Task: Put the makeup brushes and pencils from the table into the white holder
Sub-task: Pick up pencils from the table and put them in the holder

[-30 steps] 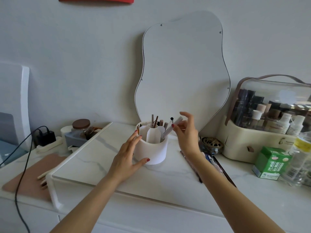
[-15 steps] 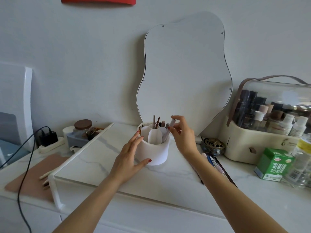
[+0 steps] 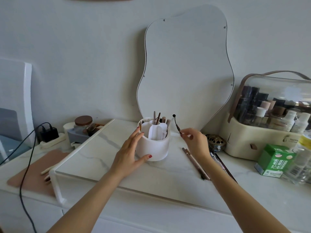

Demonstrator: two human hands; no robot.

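The white holder stands on the marble shelf before the mirror, with several brushes and pencils upright in its compartments. My left hand cups its left side, thumb at the front. My right hand hovers to the holder's right, fingers loosely curled and nothing in them; the fingertips are beside the lower end of a thin black stalk with a round tip. Two brown pencils lie on the shelf below that hand. More pens lie partly hidden by my right forearm.
A wavy mirror leans on the wall. At right are a brass ornament, a clear-lidded cosmetics case, a green box and bottles. At left are a jar, a charger with cable and a pink mat.
My right hand let go of the pale pencil, which now stands in the holder, and drew back to the right and down. The left hand stayed on the holder.
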